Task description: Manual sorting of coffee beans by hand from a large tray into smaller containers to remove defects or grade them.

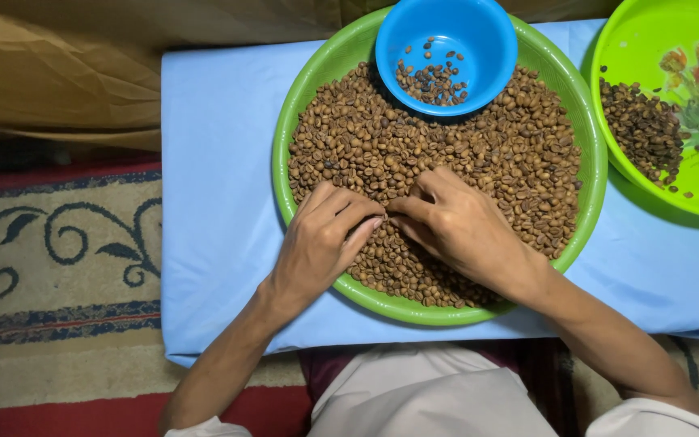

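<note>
At frame centre, left hand and right hand meet, fingers pinched together on small brown coffee beans in round green plastic tray; beans light, hard, rolly—fingertip pinch.

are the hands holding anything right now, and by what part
It cannot be told for sure. The left hand and right hand rest on the coffee beans in the green tray, fingertips pinched together where they meet; any bean between them is hidden.
</note>
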